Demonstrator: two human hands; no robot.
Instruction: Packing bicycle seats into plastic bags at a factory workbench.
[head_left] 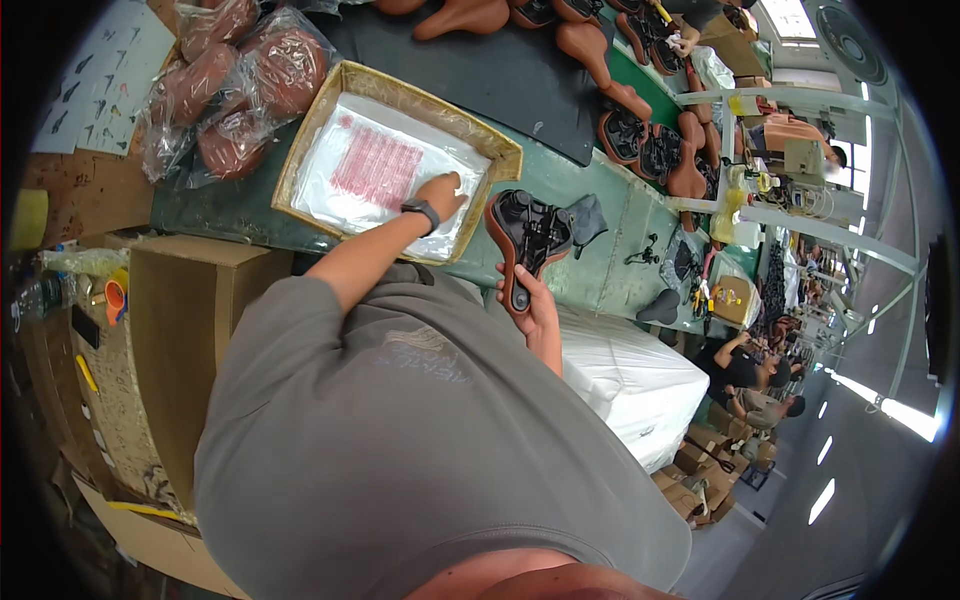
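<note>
In my right hand (536,302) I hold a bicycle saddle (530,236) by its narrow nose. Its black underside with the rails faces up, and a brown rim runs around it. My left hand (440,196), with a dark watch on the wrist, reaches into a shallow cardboard tray (288,186). It rests at the right side of a stack of clear plastic bags (375,168) with red print. Its fingers are curled, and their tips are hidden. A small dark grey cloth-like piece (588,218) lies just beyond the saddle.
Plastic-wrapped brown saddles (285,70) lie left of the tray. More saddles (585,50) line the far side of the green bench (615,262). A tall open carton (205,260) stands at my left, and a white-wrapped block (635,375) at my right. Other people work farther right.
</note>
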